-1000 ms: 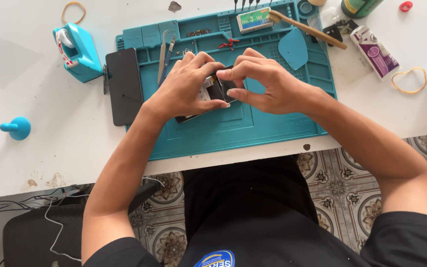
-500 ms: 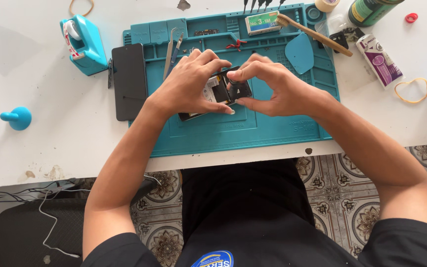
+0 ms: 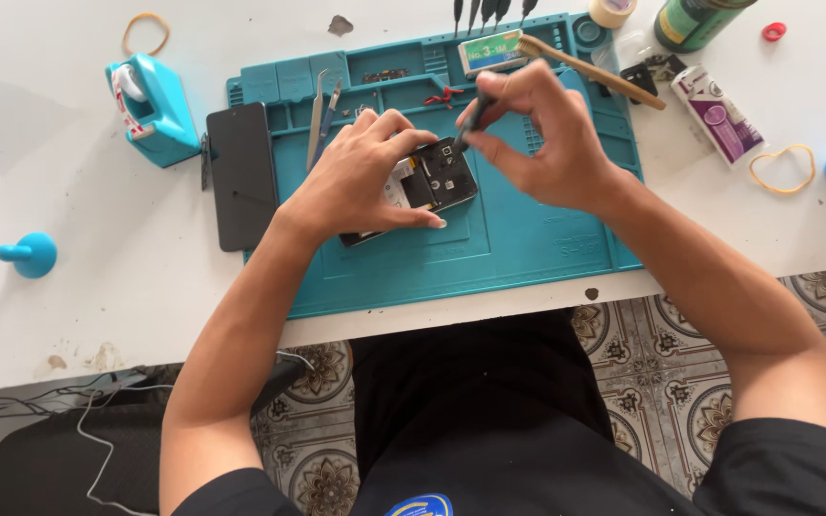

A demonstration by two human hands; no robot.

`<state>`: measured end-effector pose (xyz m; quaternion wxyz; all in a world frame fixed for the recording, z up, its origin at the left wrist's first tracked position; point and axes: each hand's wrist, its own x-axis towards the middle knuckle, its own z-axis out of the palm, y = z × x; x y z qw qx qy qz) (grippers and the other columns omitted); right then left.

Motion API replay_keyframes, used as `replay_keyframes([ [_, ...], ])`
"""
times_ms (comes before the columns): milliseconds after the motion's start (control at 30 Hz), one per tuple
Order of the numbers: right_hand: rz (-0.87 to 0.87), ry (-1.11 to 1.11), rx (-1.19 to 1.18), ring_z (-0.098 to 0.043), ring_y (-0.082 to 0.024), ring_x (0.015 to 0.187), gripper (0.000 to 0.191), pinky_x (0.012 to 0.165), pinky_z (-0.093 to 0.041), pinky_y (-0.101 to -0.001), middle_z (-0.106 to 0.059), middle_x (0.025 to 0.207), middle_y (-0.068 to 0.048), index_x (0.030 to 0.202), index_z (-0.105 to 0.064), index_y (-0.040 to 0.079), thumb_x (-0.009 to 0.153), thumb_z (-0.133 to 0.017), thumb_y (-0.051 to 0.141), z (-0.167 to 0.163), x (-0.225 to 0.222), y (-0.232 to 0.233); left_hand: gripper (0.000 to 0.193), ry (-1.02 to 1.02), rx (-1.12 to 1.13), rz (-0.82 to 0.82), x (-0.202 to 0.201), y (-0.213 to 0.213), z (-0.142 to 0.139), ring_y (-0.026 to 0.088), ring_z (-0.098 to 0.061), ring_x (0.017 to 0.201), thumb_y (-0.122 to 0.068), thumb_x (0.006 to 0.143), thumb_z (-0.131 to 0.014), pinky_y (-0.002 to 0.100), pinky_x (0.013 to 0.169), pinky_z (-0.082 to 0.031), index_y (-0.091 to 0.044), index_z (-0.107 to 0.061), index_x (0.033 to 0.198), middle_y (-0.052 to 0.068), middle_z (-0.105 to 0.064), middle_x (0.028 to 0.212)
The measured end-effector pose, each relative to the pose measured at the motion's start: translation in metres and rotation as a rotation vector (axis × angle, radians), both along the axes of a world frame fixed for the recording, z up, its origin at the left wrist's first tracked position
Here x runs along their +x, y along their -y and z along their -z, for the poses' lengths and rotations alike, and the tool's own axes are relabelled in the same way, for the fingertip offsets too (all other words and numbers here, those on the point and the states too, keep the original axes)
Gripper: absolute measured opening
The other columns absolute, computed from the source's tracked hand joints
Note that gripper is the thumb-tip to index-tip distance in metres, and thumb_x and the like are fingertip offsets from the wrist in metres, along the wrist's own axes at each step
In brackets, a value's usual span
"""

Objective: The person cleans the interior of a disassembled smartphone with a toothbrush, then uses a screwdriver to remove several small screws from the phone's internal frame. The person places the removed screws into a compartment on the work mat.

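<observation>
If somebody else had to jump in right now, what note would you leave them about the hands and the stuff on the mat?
Left hand: pressed on the opened phone, steadying it on the teal work mat.
Right hand: pinching a thin dark tool, tip at the phone's upper end.
Nearby: black panel at the mat's left edge, tweezers on the mat above the left hand, a brush at top right.
Done: the phone's back is off, insides showing.
Left: the spot under the tool tip is in hand; what exactly is being loosened is too small to tell.
</observation>
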<state>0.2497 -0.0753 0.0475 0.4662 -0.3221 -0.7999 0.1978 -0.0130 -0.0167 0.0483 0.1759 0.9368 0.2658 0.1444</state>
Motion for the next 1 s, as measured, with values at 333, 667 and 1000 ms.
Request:
replay_keyframes([
  [333, 0.136, -0.312, -0.597, -0.073, -0.017, 0.101, 0.046, 0.088, -0.062, -0.0304, -0.066, 0.103, -0.013, 0.135, -0.035, 0.004, 0.103, -0.068, -0.001, 0.023, 0.007, -0.015, 0.09, -0.003, -0.021, -0.004, 0.001, 0.001, -0.002, 0.033, -0.052, 0.112, -0.063, 0.063, -0.092, 0.049, 0.101, -0.045, -0.011, -0.065, 0.132, 0.01, -0.058, 0.12],
  [667, 0.152, -0.329, -0.666, -0.073, -0.017, 0.099, 0.047, 0.083, -0.06, -0.0287, -0.065, 0.101, -0.012, 0.135, -0.034, 0.005, 0.102, -0.067, 0.0, 0.025, 0.004, -0.017, 0.09, -0.005, -0.024, -0.01, 0.001, 0.001, -0.001, 0.033, -0.052, 0.113, -0.063, 0.064, -0.091, 0.049, 0.102, -0.045, -0.011, -0.065, 0.133, 0.01, -0.057, 0.12],
  [1000, 0.134, -0.302, -0.662, -0.073, -0.015, 0.099, 0.045, 0.083, -0.059, -0.0274, -0.066, 0.102, -0.011, 0.134, -0.035, 0.005, 0.103, -0.067, 0.0, 0.026, 0.004, -0.017, 0.09, 0.001, -0.016, -0.01, 0.001, 0.001, 0.001, 0.032, -0.052, 0.112, -0.062, 0.065, -0.091, 0.048, 0.101, -0.045, -0.011, -0.065, 0.134, 0.009, -0.057, 0.12],
])
